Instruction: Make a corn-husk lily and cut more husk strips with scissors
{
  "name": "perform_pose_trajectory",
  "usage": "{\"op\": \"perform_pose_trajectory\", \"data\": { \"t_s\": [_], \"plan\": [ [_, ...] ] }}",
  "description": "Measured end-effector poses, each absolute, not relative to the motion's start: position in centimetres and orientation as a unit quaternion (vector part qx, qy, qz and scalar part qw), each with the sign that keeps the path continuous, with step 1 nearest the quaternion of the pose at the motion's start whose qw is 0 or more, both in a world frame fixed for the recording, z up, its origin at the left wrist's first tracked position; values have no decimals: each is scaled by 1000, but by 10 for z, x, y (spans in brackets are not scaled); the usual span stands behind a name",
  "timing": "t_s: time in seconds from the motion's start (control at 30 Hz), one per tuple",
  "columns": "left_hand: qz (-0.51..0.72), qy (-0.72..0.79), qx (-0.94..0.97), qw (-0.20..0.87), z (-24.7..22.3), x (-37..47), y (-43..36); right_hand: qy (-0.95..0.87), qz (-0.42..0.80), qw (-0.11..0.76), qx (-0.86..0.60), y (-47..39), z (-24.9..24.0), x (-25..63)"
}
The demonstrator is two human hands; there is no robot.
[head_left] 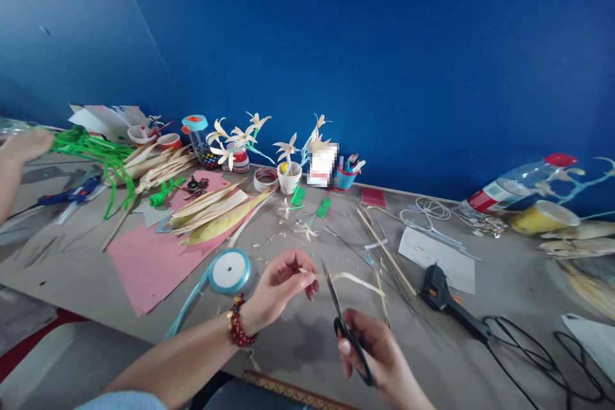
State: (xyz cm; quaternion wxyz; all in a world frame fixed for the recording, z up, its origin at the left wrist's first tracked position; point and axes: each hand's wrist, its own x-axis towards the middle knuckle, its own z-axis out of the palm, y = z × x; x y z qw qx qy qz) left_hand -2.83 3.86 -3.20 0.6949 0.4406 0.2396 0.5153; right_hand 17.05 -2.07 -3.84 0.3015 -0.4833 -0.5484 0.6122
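Observation:
My left hand [288,285] pinches one end of a narrow, pale strip of dried husk [354,277], which curves away to the right above the table. In my right hand [377,349] is a pair of scissors [335,295] with black handles, blades pointing up and away. The blades cross the strip close to my left fingertips; whether they are parted is hard to see. A spool of light blue ribbon [230,271] lies left of my left hand. Beyond both hands, small husk flowers [306,229] and scraps lie on the table.
Right of my hands are a black glue gun [437,288] with its cord, thin wires and a white sheet [432,253]. Dried corn husks [211,218] lie on pink paper [139,269] at left. Potted husk flowers [289,178] stand by the wall. Another person's hand [29,144] reaches in far left.

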Motion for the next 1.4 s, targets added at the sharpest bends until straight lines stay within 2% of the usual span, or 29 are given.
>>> {"op": "perform_pose_trajectory", "data": {
  "t_s": [0.4, 1.4],
  "plan": [
    [513, 252, 350, 742, -21, -25, 41, -525, 655, 294, -458, -18, -41, 166],
    [497, 232, 396, 736, -22, -28, 43, -522, 662, 281, -458, -11, -32, 171]
  ]
}}
